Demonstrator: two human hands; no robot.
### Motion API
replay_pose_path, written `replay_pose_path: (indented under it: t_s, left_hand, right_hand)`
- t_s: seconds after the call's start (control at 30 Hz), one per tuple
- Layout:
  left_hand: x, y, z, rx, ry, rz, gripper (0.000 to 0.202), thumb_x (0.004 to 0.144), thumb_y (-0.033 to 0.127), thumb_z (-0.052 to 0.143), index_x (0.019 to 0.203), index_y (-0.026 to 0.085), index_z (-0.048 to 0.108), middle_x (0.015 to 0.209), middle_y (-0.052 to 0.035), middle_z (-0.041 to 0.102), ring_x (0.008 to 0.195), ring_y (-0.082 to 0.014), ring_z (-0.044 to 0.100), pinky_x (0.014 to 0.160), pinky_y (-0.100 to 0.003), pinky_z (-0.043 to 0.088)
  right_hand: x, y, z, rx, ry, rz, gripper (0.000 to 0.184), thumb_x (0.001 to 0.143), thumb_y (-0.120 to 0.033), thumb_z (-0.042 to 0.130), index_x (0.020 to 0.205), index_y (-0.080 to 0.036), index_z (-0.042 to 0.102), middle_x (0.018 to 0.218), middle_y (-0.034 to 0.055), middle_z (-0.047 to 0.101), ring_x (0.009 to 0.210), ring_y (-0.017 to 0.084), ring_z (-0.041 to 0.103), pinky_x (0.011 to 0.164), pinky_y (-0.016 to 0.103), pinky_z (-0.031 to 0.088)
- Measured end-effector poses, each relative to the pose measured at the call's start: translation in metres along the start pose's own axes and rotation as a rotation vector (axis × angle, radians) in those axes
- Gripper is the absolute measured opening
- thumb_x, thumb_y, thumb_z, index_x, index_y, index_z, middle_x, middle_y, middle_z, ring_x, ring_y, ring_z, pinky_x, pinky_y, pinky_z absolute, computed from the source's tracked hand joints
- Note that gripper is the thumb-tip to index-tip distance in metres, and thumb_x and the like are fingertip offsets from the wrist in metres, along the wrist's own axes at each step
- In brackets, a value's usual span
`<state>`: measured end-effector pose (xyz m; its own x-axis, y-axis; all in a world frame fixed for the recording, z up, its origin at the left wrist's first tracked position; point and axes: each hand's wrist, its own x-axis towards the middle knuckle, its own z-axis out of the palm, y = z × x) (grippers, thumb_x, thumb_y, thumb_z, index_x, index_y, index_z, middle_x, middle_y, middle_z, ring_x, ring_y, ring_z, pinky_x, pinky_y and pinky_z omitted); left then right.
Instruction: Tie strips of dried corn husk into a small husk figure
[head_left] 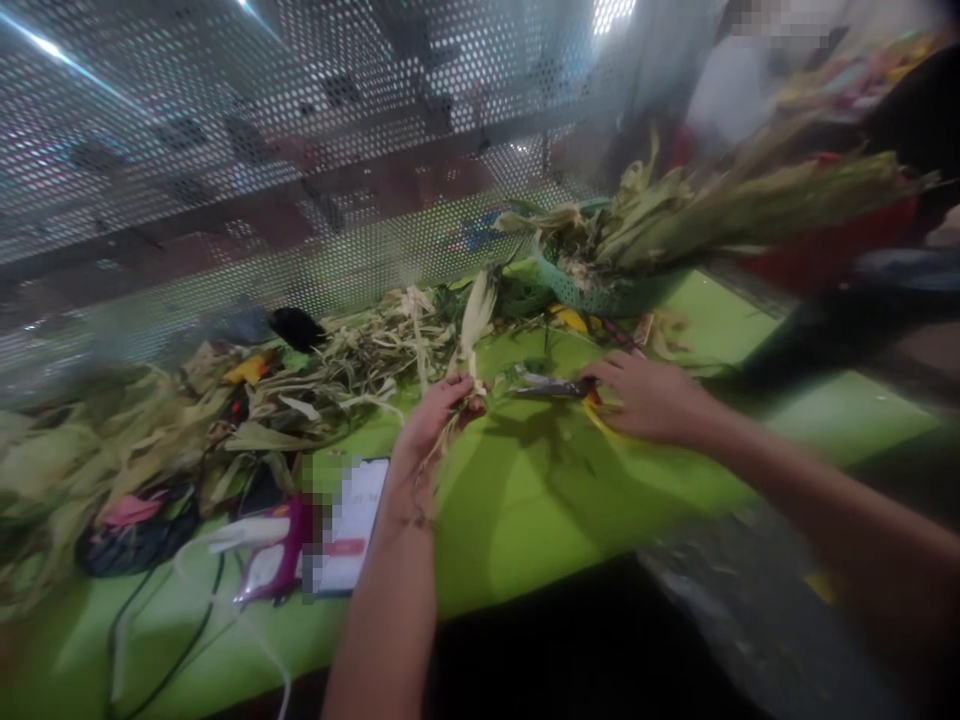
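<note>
My left hand (444,408) is closed around the lower end of a pale dried corn husk (478,318), whose leafy part fans upward. Thin strands trail down from that grip along my wrist. To the right, my right hand (641,395) is on a pair of scissors (551,387) with yellow handles, its fingers curled around them. The blades point left toward the husk, a small gap apart from it. Both hands are over the green tabletop (517,530).
A heap of dried husks (360,350) lies along the back and left. Behind stands a green basket (581,285) full of long husks, before a perforated metal panel (360,130). A phone (352,525), a purple-and-white packet (274,560), cables and a dark pouch (139,535) lie at left.
</note>
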<state>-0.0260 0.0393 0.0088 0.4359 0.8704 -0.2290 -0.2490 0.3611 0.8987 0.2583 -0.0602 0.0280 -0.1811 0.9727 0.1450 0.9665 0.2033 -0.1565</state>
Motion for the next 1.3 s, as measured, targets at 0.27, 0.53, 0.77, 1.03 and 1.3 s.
replay_pose_path:
  t_s: [0.27, 0.53, 0.77, 1.03, 1.3]
  left_hand:
    - [-0.003, 0.003, 0.003, -0.022, 0.005, -0.012, 0.018, 0.072, 0.02, 0.076, 0.081, 0.012, 0.063, 0.079, -0.0026, 0.067, 0.053, -0.0037, 0.053, 0.058, -0.019, 0.051]
    - [-0.003, 0.001, 0.002, -0.029, -0.046, 0.003, 0.02, 0.072, 0.022, 0.077, 0.082, 0.011, 0.063, 0.08, -0.0022, 0.066, 0.053, -0.0033, 0.053, 0.059, -0.019, 0.051]
    - [-0.003, 0.001, 0.003, -0.032, -0.063, 0.009, 0.021, 0.073, 0.022, 0.077, 0.082, 0.011, 0.063, 0.08, -0.002, 0.065, 0.053, -0.0033, 0.052, 0.059, -0.02, 0.05]
    - [-0.005, 0.003, 0.003, -0.057, -0.036, 0.017, 0.027, 0.068, 0.023, 0.08, 0.082, 0.012, 0.061, 0.079, -0.0014, 0.066, 0.054, -0.0035, 0.053, 0.061, -0.02, 0.05]
    - [-0.002, 0.003, 0.001, -0.059, -0.036, 0.053, 0.027, 0.07, 0.027, 0.079, 0.083, 0.013, 0.06, 0.078, -0.001, 0.066, 0.055, -0.0041, 0.054, 0.063, -0.02, 0.052]
  right_hand:
    - [0.022, -0.012, 0.007, -0.113, -0.021, 0.04, 0.039, 0.084, -0.046, 0.057, 0.115, -0.023, 0.064, 0.106, 0.0121, 0.065, 0.074, 0.023, 0.06, 0.058, 0.031, 0.031]
    - [0.029, -0.02, 0.009, -0.192, 0.015, -0.005, 0.035, 0.084, -0.041, 0.058, 0.114, -0.022, 0.064, 0.101, 0.0099, 0.068, 0.076, 0.023, 0.062, 0.054, 0.03, 0.028]
    - [0.033, -0.02, 0.012, -0.194, 0.007, 0.0, 0.026, 0.086, -0.039, 0.056, 0.102, -0.022, 0.067, 0.093, 0.0087, 0.071, 0.07, 0.021, 0.062, 0.054, 0.03, 0.027]
    - [0.027, -0.017, 0.013, -0.17, -0.036, 0.066, 0.028, 0.089, -0.04, 0.054, 0.105, -0.022, 0.068, 0.09, 0.0089, 0.073, 0.07, 0.024, 0.065, 0.055, 0.03, 0.032]
    - [-0.013, 0.034, 0.007, -0.217, -0.023, 0.184, 0.032, 0.087, -0.036, 0.056, 0.116, -0.025, 0.066, 0.112, 0.0131, 0.07, 0.082, 0.029, 0.067, 0.058, 0.033, 0.043]
